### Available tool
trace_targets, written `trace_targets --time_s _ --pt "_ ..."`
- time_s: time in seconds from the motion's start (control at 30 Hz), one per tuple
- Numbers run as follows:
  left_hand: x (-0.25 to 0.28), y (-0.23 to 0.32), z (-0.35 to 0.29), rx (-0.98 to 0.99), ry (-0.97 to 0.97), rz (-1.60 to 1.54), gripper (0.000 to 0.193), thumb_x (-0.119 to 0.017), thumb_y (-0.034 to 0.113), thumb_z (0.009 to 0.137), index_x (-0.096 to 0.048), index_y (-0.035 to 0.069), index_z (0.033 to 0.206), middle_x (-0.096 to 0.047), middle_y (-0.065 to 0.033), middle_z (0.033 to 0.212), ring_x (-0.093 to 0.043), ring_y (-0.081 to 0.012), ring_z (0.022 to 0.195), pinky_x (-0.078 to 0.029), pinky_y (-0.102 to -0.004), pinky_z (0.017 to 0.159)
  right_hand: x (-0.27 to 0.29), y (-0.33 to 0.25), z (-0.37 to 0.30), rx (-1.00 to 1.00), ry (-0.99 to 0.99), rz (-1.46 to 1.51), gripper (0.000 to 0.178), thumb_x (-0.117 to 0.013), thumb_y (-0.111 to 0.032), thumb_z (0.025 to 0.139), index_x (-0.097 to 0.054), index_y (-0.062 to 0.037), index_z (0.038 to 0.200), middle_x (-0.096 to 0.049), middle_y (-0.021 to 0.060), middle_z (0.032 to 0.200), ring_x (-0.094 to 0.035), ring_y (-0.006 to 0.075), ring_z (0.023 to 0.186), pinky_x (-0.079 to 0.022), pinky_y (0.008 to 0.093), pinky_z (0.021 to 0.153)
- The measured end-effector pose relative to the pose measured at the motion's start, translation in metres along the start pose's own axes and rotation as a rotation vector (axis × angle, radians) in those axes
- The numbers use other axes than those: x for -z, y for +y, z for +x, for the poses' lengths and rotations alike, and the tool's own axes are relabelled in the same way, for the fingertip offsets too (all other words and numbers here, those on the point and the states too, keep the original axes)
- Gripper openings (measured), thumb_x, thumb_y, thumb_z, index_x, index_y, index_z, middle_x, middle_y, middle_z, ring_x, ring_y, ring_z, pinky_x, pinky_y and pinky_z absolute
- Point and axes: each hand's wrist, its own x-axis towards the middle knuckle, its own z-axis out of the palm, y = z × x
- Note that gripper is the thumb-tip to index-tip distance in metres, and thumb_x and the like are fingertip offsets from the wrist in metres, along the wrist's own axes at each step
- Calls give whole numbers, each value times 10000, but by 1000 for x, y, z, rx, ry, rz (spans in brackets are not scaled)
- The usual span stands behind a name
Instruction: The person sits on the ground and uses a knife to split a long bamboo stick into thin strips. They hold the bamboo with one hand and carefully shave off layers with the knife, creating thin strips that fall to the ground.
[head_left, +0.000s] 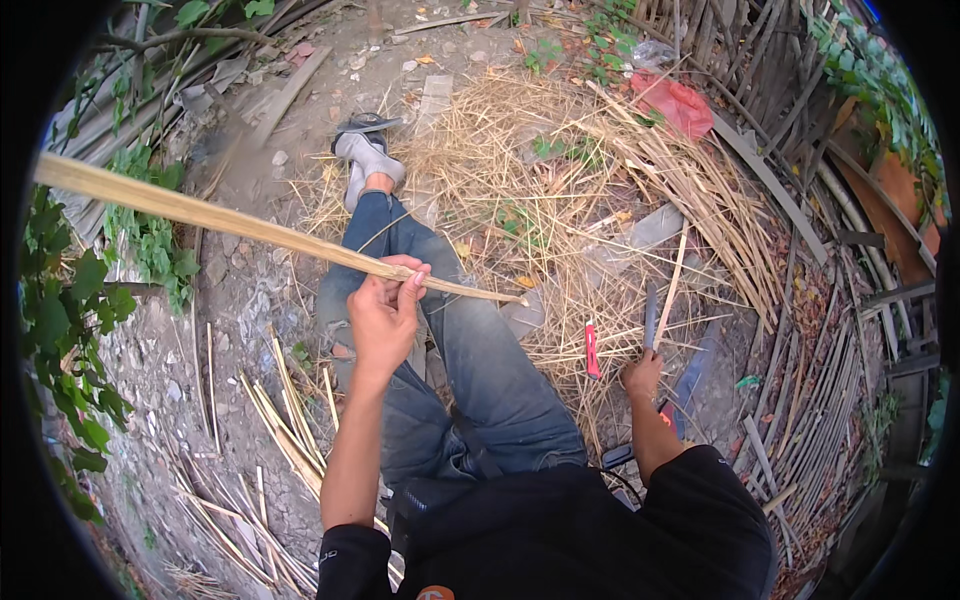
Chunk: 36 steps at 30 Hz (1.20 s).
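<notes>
My left hand (385,320) pinches a long, pale wooden strip (250,222) between thumb and fingers, above my legs. The strip slants from the upper left down to a thin end at the right. Low on my right side, my right hand (642,376) is closed around a knife; its narrow dark blade (650,312) points away from me and the handle is hidden. A thin pale stick (673,285) lies beside that blade. To the left of the right hand is a red utility knife (591,350). Just right of it lies a handsaw (697,365), partly covered by my arm.
Straw-like shavings (500,150) spread over the ground ahead. Long split sticks (715,210) are piled at the right, near a red plastic bag (672,105). More pale strips (290,430) lie left of my legs. Leafy plants (75,320) border the left side.
</notes>
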Motion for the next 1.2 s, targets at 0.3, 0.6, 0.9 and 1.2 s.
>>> trace_targets --time_s 0.3,0.6,0.9,1.2 --pt "-19 26 19 -59 -72 81 147 -641 3 999 -635 -43 1138 -746 -103 1017 -735 -144 964 -609 -267 805 -14 32 49 -170 -156 -49 688 -761 -137 797 -435 37 1378 -533 340 1305 -572 528 1213 -514 507 1011" --pt "-40 2 24 -143 -79 153 112 -622 -38 993 -645 -32 1102 -752 -91 996 -727 -112 961 -597 -240 797 31 0 4 -363 -390 1022 297 -625 -45 821 -596 62 1096 -666 155 806 -657 321 734 -551 400 719" --pt "-41 39 20 -89 -106 56 125 -617 1 1009 -628 -33 1128 -747 -98 1017 -738 -145 965 -612 -271 805 120 -82 -43 447 323 383 630 -652 -75 847 -455 -34 1443 -675 217 869 -663 406 769 -538 469 806" --pt "-49 24 18 -78 -187 221 117 -616 -33 995 -636 -44 1110 -751 -80 971 -737 -122 940 -603 -255 797 113 -24 0 68 226 348 941 -681 -91 838 -118 67 1575 -672 369 1104 -674 518 1008 -502 511 888"
